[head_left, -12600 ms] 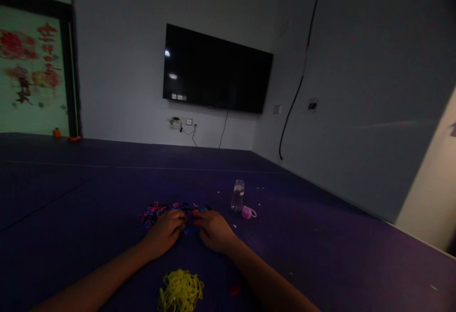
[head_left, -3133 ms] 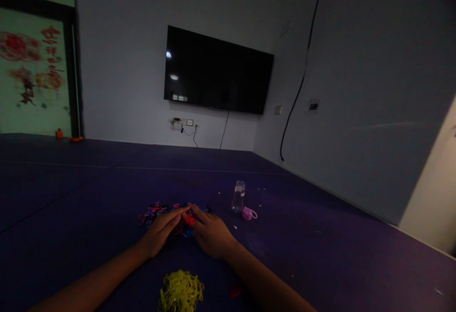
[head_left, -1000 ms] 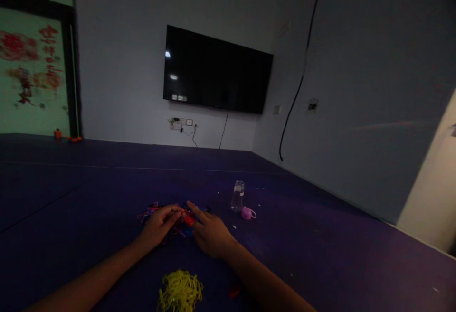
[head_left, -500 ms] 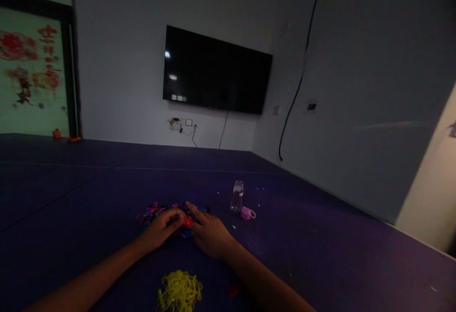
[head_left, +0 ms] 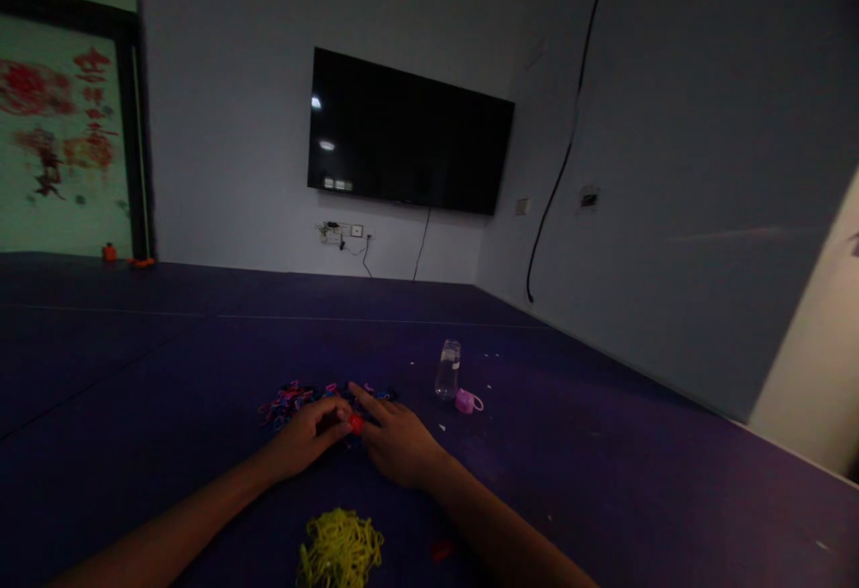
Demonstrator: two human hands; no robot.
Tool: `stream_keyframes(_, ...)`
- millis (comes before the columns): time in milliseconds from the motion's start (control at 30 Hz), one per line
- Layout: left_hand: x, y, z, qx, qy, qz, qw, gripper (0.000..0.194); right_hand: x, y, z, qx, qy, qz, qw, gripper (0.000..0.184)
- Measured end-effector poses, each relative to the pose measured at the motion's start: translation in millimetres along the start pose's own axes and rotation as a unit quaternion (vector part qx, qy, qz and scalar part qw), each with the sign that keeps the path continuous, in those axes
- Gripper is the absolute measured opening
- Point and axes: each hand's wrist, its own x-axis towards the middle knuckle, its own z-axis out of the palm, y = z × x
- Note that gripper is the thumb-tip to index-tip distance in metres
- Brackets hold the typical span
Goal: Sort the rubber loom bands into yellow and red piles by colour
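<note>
A small bundle of red bands sits between my two hands, low over a pile of mixed pink, blue and dark elastic bands. My left hand is curled, its thumb and fingertips closed at the bundle's left side. My right hand holds the bundle from the right; its index finger stretches out over it while the other fingers are bent and partly hidden. Nearer to me, between my forearms, lies a heap of yellow bands. A small red piece rests beside my right forearm.
A clear bottle stands right of the pile, with a pink looped cap next to it. White scraps dot the purple surface. A wall-mounted TV and a hanging black cable are farther back.
The red bundle showed as a longer coil a few seconds ago and is now more covered by my fingers. My left hand has gone from stretched fingers to a curled grip on it.
</note>
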Motion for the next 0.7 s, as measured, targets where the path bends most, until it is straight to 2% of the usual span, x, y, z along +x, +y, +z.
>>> stream_keyframes(300, 0.9, 7.8, 0.1, 0.014, 0.019, -0.004, 1.0, 0.028, -0.6, -2.2, -2.7, 0.02, 0.018, 0.026, 0.999, 0.041)
stream_keyframes(533, 3.7, 3.8, -0.4, 0.047, 0.096, -0.037, 0.994, 0.034, -1.7, -5.5, -6.9, 0.04, 0.032, 0.048, 0.998, 0.025)
stream_keyframes(700, 3.3, 5.7, -0.6, 0.065, 0.078, -0.026, 0.994, 0.034, -2.2, -1.8, -0.5, 0.073, 0.058, 0.065, 0.994, 0.017)
